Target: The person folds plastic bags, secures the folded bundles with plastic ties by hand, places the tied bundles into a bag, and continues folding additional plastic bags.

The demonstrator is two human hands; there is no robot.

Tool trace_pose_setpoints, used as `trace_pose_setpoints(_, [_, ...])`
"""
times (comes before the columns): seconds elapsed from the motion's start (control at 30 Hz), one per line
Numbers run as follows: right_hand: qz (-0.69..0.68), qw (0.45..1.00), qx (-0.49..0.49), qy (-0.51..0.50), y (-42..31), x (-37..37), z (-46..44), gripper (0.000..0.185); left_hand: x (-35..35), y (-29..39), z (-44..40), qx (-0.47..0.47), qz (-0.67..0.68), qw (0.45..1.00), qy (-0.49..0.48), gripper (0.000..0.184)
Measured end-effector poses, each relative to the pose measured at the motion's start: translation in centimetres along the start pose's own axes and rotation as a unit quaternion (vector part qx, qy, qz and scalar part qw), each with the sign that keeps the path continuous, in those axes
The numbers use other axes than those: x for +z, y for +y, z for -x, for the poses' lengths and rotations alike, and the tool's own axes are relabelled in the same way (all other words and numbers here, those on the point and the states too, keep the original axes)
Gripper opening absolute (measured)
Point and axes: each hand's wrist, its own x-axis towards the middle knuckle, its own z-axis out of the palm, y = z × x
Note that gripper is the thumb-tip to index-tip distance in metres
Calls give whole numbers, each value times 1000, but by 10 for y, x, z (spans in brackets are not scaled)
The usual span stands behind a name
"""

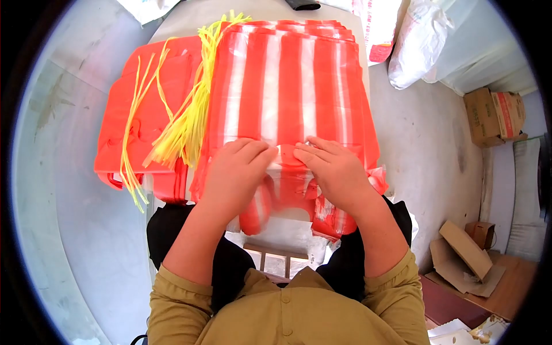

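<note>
A stack of red-and-white striped plastic bags (290, 86) lies on the table in front of me, with its loose handle ends hanging over the near edge. My left hand (240, 171) bends its fingers onto the near part of the top bag, thumb turned inward. Opposite it, my right hand (334, 172) grips the same bag, a short gap away. Between the two hands the red-and-white plastic is bunched. The undersides of my fingers are hidden. Along the stack's left side runs a bundle of yellow plastic strips (187, 126).
Plain red bags (146, 98) are piled at the left, with several loose yellow strips across them. A white sack (420, 43) stands at the back right. Cardboard boxes (493, 117) sit by the right wall, and an opened carton (466, 259) lies lower right.
</note>
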Motion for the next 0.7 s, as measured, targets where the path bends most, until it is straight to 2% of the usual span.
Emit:
trace_pose_setpoints(0.13, [-33,999,12,12,0,-4,-2,52,-7,-3,0,-4,7,1000,1,38])
trace_pose_setpoints(0.27, [-94,991,78,-47,-8,-22,-7,38,-17,0,1,-35,54,997,-48,36])
trace_pose_setpoints(0.37, [-115,983,119,-81,-5,-30,-5,31,-25,3,3,-97,117,986,-67,30])
trace_pose_setpoints(0.43, [-141,972,165,-95,6,-32,-4,28,-23,-2,6,-138,123,983,-5,26])
trace_pose_setpoints(0.47, [-150,968,182,-87,11,-33,-6,27,-22,-5,7,-157,127,979,26,24])
trace_pose_setpoints(0.57, [-179,950,247,-69,22,-35,-14,27,-27,-15,3,-289,171,942,2,21])
trace_pose_setpoints(0.63, [-199,930,302,-67,21,-39,-22,29,-26,-18,-4,-323,176,930,-2,17])
trace_pose_setpoints(0.7, [-237,925,297,-5,30,-28,-16,34,-25,-20,-8,-346,167,923,0,18])
